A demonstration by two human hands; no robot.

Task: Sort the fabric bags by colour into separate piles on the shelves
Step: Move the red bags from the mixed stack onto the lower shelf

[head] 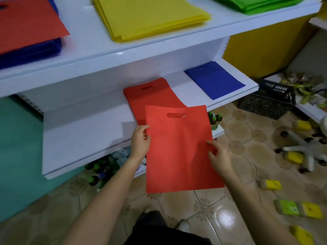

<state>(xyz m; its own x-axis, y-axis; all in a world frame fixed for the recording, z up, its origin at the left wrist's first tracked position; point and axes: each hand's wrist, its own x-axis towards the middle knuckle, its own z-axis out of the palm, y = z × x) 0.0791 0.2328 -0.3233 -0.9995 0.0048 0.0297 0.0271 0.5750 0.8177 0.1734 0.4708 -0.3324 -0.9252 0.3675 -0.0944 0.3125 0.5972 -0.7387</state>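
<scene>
Midway, seemingly: left hand (140, 141) and right hand (218, 156) pinch red bag (180, 147) by its side edges, just before red pile (150, 92). Blue bag (214, 79) lies right of it; red-on-blue stack (28, 32) above-left looks unsorted.

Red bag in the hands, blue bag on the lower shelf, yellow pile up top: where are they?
held red bag (180, 152): head view, middle of its front.
blue bag (215, 80): head view, centre of its flat face.
yellow pile (148, 15): head view, middle of the top bag.
</scene>
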